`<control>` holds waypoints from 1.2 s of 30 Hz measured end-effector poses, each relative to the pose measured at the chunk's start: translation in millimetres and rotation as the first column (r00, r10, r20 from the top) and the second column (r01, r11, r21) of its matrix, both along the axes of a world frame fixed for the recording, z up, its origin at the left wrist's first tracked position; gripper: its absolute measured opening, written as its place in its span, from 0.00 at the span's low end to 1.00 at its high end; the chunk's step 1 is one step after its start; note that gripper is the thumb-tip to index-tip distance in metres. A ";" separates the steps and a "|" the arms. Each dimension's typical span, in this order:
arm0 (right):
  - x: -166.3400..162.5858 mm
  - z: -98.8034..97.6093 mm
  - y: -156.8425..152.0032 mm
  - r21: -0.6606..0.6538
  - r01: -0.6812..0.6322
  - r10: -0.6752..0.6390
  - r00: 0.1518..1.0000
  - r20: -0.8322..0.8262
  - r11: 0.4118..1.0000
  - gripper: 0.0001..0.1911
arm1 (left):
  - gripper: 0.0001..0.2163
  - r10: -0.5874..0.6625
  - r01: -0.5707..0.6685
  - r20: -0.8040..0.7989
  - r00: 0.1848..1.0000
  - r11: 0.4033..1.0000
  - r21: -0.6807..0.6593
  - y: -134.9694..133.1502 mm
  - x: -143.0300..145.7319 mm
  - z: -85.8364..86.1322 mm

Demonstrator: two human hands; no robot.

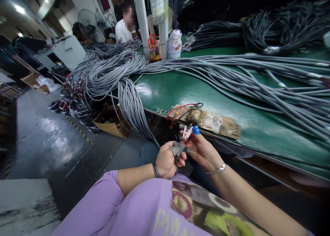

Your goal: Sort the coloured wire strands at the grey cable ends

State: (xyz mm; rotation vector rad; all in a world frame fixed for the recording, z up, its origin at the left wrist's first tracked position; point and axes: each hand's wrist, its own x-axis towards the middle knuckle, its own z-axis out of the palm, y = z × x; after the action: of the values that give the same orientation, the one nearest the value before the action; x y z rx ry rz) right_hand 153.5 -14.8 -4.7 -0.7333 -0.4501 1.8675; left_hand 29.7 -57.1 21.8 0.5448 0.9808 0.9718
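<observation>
My left hand [166,160] is closed around the stripped end of a grey cable [178,148], just below the table's front edge. Thin coloured wires fan out of that cable end toward my right hand [203,151]. My right hand pinches a small pink clip [187,132] between thumb and fingers, and a blue cap [196,129] covers one fingertip. The two hands are almost touching in front of my lap.
A green table [165,89] carries a large bundle of grey cables [232,76], which hangs over its left edge. A taped cardboard pad [211,120] with red and black leads lies at the front edge. Another person [125,24] sits at the back. A fan [89,26] stands behind.
</observation>
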 end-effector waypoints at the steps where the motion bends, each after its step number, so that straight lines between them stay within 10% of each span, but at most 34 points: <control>1: -0.3 -0.1 -0.8 0.003 0.006 -0.006 1.000 -0.007 1.000 0.18 | 0.21 -0.005 0.005 0.000 1.000 1.000 0.003 -0.8 -0.6 -0.6; 14: 11.6 -1.7 -31.6 0.201 -0.195 0.158 0.969 0.188 0.960 0.28 | 0.19 0.061 -0.061 0.001 0.998 0.996 0.063 -1.8 -10.4 -9.6; 19: -0.7 5.9 -47.5 0.307 0.025 -0.172 0.870 0.462 0.951 0.15 | 0.19 0.061 -0.060 -0.004 0.998 0.994 0.092 -2.8 -8.9 -13.5; 29: 5.2 11.0 -42.4 0.321 -0.090 -0.139 0.769 0.623 0.943 0.15 | 0.17 -0.221 0.346 -0.391 0.894 0.894 0.285 1.8 -26.3 -18.3; 36: -4.7 16.6 -43.4 0.364 -0.031 -0.212 0.766 0.607 0.931 0.16 | 0.19 -0.020 0.041 -0.133 0.991 0.987 0.156 -2.4 -15.3 -22.8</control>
State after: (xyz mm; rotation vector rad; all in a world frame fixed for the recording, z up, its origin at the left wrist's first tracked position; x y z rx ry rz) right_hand 148.8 -58.1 11.9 -1.1135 -1.1399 1.3386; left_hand 14.4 -59.5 -0.9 0.7628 1.0141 1.0011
